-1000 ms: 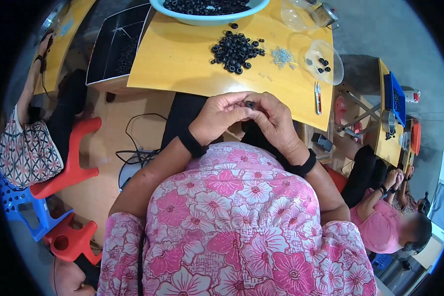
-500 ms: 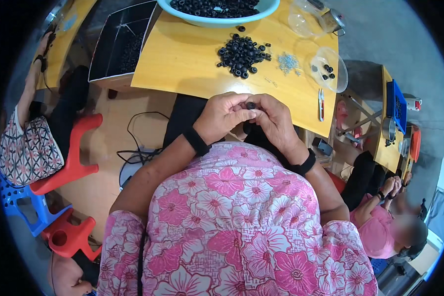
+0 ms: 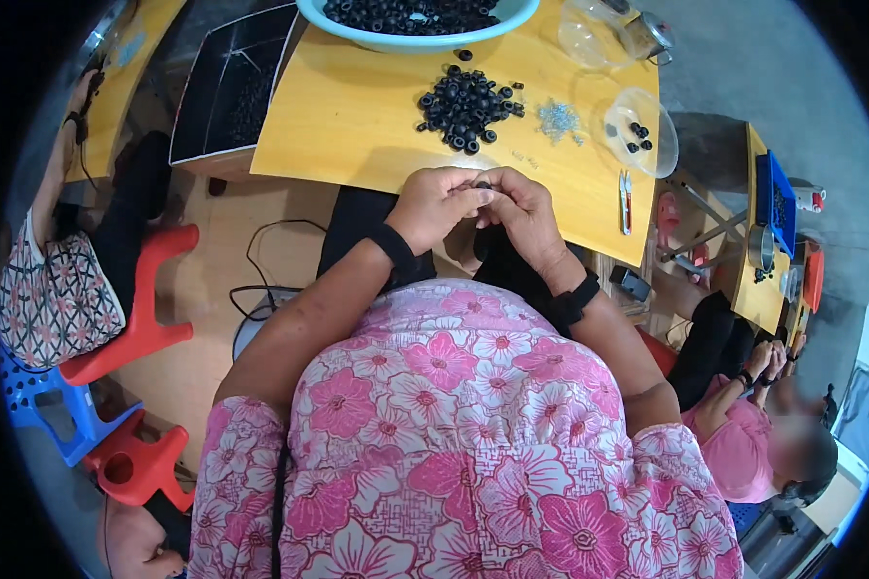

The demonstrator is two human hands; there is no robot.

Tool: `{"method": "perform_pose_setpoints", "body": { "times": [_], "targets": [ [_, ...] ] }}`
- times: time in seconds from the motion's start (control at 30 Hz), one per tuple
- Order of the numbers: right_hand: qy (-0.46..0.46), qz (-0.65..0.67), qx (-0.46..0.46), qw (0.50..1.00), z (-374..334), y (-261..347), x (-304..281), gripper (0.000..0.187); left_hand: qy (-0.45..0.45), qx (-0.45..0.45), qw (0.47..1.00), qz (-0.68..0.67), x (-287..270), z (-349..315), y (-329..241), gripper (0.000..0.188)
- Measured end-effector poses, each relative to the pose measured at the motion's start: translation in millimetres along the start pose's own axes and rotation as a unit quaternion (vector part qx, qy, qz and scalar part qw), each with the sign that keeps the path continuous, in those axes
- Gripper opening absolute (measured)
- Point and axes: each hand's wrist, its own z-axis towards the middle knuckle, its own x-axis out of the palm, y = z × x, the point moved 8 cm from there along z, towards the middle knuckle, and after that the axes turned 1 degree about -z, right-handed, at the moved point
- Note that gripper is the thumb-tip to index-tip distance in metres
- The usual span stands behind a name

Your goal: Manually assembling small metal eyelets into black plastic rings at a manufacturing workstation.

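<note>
Close to the table's near edge, my left hand [image 3: 427,210] and my right hand [image 3: 531,224] meet, thumbs and fingertips pinched together. Between them they grip a small black ring-like part [image 3: 484,185], mostly covered by the fingers. Just beyond lies a pile of similar black parts [image 3: 465,108] on the yellow table [image 3: 357,121]. To its right is a small heap of tiny clear or silvery pieces [image 3: 558,119]. A round clear plastic dish [image 3: 664,150] holds several black parts. Red-handled snips [image 3: 627,205] rest near the right edge.
A light-blue basin [image 3: 425,41] full of black parts stands at the far edge. A clear container [image 3: 583,39] and a metal-lidded jar [image 3: 654,37] are at far right. Left of the table sits a dark-lined box [image 3: 198,130]. People sit on both sides; red stools [image 3: 154,304] are at left.
Both hands have shifted slightly up and left in the picture, still pinched together. Less of the black part shows between the fingers. The view has moved a little.
</note>
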Motion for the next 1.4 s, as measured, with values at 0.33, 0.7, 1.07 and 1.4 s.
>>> {"method": "perform_pose_setpoints", "body": {
  "times": [0.33, 0.7, 1.07, 1.4],
  "targets": [
    [-0.159, -0.062, -0.076, 0.982, -16, 36, -46, 0.014, -0.059, -0.072, 0.993, -0.072, -11, -9, 33, 0.031],
    [-0.404, -0.451, -0.090, 0.791, -16, 106, -179, 0.023, -0.045, -0.065, 0.995, -0.060, -6, 3, 27, 0.032],
    [-0.219, -0.331, -0.156, 0.904, 17, 57, -49, 0.017, -0.045, -0.081, 0.995, -0.041, -8, -3, 22, 0.019],
    [-0.188, -0.492, -0.138, 0.839, 40, 57, -18, 0.020, -0.041, -0.069, 0.993, -0.085, -8, 0, 31, 0.022]
  ]
}}
